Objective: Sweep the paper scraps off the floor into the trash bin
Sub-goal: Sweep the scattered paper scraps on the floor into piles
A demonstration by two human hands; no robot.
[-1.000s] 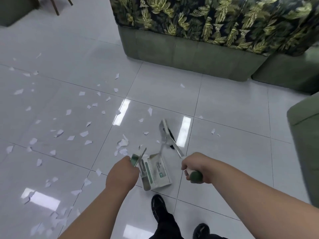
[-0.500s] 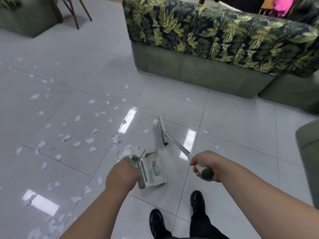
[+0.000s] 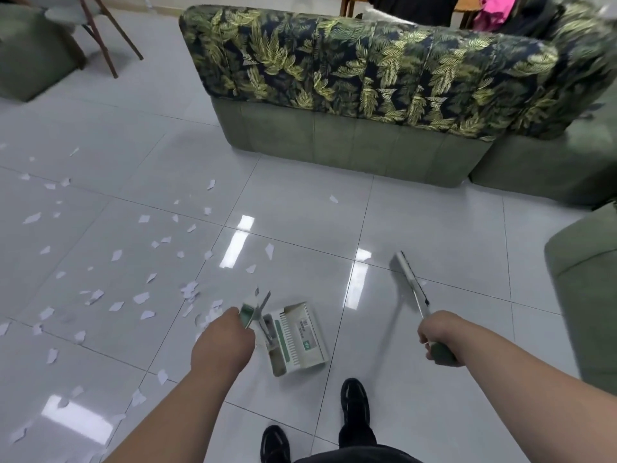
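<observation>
Paper scraps: white, torn, many pcs. Spread over L half of floor, thickest just L of dustpan. One stray nr sofa base.
Dustpan: white w/ green strip, comb teeth, printed label. Low at floor level btwn both hands, just ahead of shoes. Flat or tilted: cannot tell.
Dustpan handle: green grip on metal stem, rising toward L hand.
L hand: fingers curled tight round dustpan handle. Back of hand up, arm extended fwd.
Broom: short. Pale head w/ dark bristles, thin metal shaft, green grip. Head out to R of dustpan, well apart from it. Motion-blurred. Contact w/ floor: cannot tell.
R hand: fist closed round broom grip, green end sticking out below fist.
Shoes: black pair on tile, directly behind dustpan.
Sofa: leaf-print cover over green base, back side toward the person, at far side of floor.
Ottoman: green, at R edge, nr broom.
Chair legs: wood, far L corner.
</observation>
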